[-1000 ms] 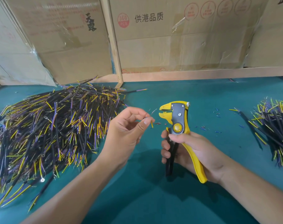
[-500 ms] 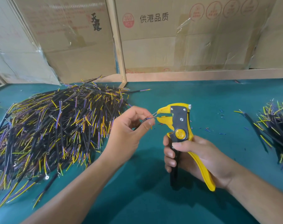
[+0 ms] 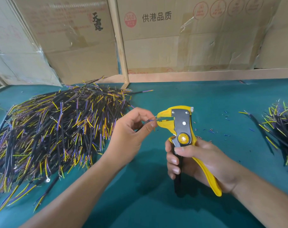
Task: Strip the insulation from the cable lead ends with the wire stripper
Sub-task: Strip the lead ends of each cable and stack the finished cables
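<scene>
My right hand [image 3: 194, 159] grips the handles of a yellow and black wire stripper [image 3: 181, 127], held upright with its jaws pointing left. My left hand [image 3: 131, 134] pinches a thin black cable [image 3: 145, 122] between thumb and fingers. The cable's lead ends reach into the stripper's jaws, where a bare coppery tip shows. Most of the cable is hidden behind my left hand.
A big heap of black cables with yellow and purple leads [image 3: 54, 129] covers the green table [image 3: 156, 203] at left. A smaller cable pile [image 3: 281, 127] lies at the right edge. Bits of cut insulation [image 3: 225, 119] are scattered behind the stripper. Cardboard boxes [image 3: 172, 38] wall the back.
My left hand has brought the cable's lead ends rightward, from apart from the stripper into its jaws. My right hand kept its grip on the handles.
</scene>
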The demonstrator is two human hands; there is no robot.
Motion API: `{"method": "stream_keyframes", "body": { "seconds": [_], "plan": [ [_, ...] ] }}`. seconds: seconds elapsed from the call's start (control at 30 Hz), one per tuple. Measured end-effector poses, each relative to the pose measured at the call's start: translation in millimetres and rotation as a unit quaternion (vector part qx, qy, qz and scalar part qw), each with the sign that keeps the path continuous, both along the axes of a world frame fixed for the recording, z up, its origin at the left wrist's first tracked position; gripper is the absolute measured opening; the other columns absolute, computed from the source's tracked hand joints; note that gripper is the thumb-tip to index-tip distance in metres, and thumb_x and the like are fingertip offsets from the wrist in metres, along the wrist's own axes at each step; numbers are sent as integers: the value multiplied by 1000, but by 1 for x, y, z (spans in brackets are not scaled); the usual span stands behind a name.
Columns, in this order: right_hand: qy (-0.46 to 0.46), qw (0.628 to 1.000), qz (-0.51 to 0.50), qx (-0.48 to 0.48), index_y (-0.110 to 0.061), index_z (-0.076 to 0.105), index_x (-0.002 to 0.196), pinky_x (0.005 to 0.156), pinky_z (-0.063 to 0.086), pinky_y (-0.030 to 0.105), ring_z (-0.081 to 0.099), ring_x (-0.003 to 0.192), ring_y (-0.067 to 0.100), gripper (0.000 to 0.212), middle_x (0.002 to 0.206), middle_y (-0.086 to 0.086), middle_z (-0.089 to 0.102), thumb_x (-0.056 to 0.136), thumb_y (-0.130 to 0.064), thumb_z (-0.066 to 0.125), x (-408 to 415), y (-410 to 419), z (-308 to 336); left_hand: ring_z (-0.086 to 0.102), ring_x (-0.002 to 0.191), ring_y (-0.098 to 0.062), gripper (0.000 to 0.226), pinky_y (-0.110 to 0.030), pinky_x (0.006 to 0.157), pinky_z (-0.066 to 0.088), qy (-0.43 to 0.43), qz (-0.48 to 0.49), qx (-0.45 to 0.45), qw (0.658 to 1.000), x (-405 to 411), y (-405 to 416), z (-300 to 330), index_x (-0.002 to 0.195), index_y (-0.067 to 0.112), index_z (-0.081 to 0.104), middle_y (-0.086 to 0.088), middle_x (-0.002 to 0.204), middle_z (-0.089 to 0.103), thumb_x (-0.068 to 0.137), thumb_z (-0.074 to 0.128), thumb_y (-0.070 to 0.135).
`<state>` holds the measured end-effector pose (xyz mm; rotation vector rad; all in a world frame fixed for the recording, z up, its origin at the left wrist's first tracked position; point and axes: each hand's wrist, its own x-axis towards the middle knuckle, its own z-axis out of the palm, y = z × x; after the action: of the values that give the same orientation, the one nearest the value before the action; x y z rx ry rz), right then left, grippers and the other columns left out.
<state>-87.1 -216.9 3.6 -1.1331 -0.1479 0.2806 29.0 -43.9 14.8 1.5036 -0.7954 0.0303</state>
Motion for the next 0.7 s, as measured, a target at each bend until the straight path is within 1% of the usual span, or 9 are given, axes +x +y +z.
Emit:
{"method": "stream_keyframes", "body": {
  "seconds": [0.17, 0.23, 0.3, 0.37, 0.43, 0.53, 0.63, 0.67, 0.7],
  "plan": [
    [13, 1000, -3, -3, -5, 66, 100, 68, 48, 42, 47, 64, 27, 26, 75, 11, 48, 87, -28, 69, 1, 1, -1, 37, 65, -36, 9, -29, 58, 33, -2, -8, 5, 1000, 0, 1, 0, 89, 22, 64, 10, 75, 63, 91, 66, 14],
    [19, 1000, -8, -4, -5, 66, 99, 65, 48, 40, 46, 62, 26, 29, 72, 10, 46, 87, -31, 70, 1, 2, -1, 33, 64, -30, 6, -24, 55, 31, 5, -15, 5, 1000, 0, 2, 0, 91, 19, 62, 9, 75, 62, 91, 66, 15],
    [22, 1000, -13, -7, -5, 68, 98, 61, 47, 39, 45, 58, 24, 30, 70, 8, 44, 87, -33, 70, 1, 2, -1, 39, 67, -23, 7, -23, 58, 34, 12, -28, 3, 1000, -1, 2, 1, 95, 16, 59, 6, 78, 63, 91, 66, 13],
    [24, 1000, -15, -10, -5, 68, 98, 57, 45, 37, 42, 55, 22, 31, 67, 7, 42, 88, -34, 69, 1, 2, 0, 50, 74, -20, 12, -23, 67, 42, 21, -44, 1, 999, -1, 2, 1, 98, 13, 57, 1, 84, 65, 92, 66, 8],
    [26, 999, -14, -12, -6, 69, 97, 55, 43, 36, 40, 52, 21, 33, 66, 6, 40, 87, -37, 70, 0, 2, 2, 57, 80, -15, 14, -23, 73, 46, 25, -56, 6, 998, -2, 2, 1, 99, 12, 57, -1, 88, 67, 92, 66, 6],
    [26, 999, -18, -18, -6, 69, 98, 52, 41, 34, 37, 51, 20, 35, 64, 6, 38, 88, -39, 70, -1, 2, 3, 59, 81, -13, 15, -20, 73, 46, 30, -59, 12, 998, -3, 2, 2, 101, 13, 56, -1, 88, 68, 90, 66, 9],
    [34, 999, -34, -20, -6, 69, 97, 50, 39, 31, 34, 48, 19, 36, 63, 5, 36, 88, -41, 69, -1, 2, 4, 61, 84, -14, 16, -27, 79, 49, 31, -61, 19, 997, -4, 2, 2, 102, 12, 56, -3, 90, 68, 89, 65, 11],
    [38, 998, -38, -21, -7, 69, 97, 49, 38, 30, 33, 47, 18, 37, 62, 4, 35, 87, -43, 70, -1, 1, 5, 62, 84, -13, 16, -26, 78, 49, 34, -66, 19, 997, -5, 3, 2, 103, 12, 56, -4, 91, 68, 89, 64, 11],
    [42, 998, -42, -24, -9, 70, 96, 47, 37, 28, 32, 45, 17, 38, 61, 3, 34, 85, -45, 71, -1, 0, 6, 62, 82, -10, 15, -21, 76, 49, 37, -72, 17, 997, -6, 3, 3, 103, 10, 56, -6, 91, 67, 90, 62, 10]
  ]
}}
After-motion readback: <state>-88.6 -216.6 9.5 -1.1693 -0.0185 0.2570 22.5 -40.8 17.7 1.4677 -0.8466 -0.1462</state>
